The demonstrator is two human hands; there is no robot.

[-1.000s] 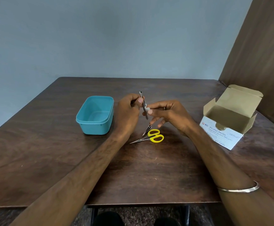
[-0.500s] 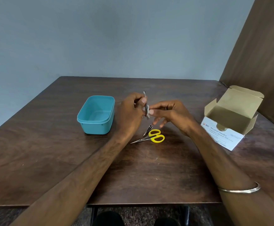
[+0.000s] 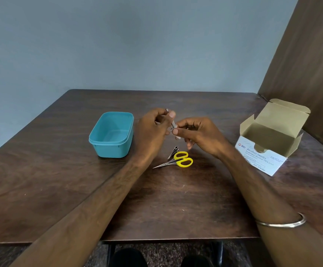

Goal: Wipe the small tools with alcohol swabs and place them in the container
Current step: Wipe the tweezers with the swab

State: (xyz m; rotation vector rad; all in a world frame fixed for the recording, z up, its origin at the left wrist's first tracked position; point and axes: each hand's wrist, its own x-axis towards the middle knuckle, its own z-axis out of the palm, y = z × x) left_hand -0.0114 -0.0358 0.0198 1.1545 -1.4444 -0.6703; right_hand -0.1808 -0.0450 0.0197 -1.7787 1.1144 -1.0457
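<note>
My left hand (image 3: 153,130) pinches a thin metal tool (image 3: 172,123) between thumb and fingers, holding it above the table's middle. My right hand (image 3: 199,133) pinches a small white alcohol swab (image 3: 176,132) round the tool's lower part. Below the hands, yellow-handled scissors (image 3: 179,161) lie flat on the wood. A small dark metal tool (image 3: 173,152) rests just behind them. The teal container (image 3: 111,134) stands open to the left of my left hand, with nothing visible inside.
An open cardboard box of alcohol swabs (image 3: 270,139) sits at the right side of the dark wooden table (image 3: 51,180). A brown panel (image 3: 308,54) rises behind the box. My feet show below the near edge.
The swab in my right hand has slid down along the metal tool. The tool's top end has sunk lower into my left fingers. The scissors and container have stayed put.
</note>
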